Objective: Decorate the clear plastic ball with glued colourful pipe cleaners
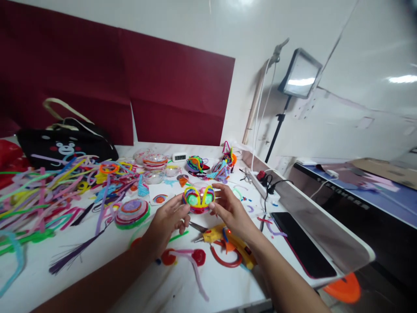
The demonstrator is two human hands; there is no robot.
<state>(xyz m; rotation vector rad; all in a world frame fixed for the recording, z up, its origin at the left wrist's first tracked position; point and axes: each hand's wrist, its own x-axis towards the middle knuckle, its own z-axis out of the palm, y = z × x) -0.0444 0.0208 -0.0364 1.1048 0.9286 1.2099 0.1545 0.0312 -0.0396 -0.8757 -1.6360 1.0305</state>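
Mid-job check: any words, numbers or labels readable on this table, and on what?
No text reads clearly.
On the digital clock: digits too small and blurred.
On the black bag: a bear face only, no words seen.
On the glue gun: no label legible.
On the pipe-cleaner bowl in the left hand and right hand: no writing.

Hidden, cropped or unreadable bits

Pipe-cleaner bowl (198, 199): both sides covered by fingertips of left hand (167, 219) & right hand (230, 213); inside too small to make out. Glue gun (213, 235): top partly under right hand. Metal tool (196, 227): only tips show, rest behind left hand. Pipe-cleaner pile (39, 195) cut off at left edge, likewise red item (8, 158). Clock (179, 157): digits unreadable. Orange disc (345, 288): top hidden behind worktop (228, 291) edge.
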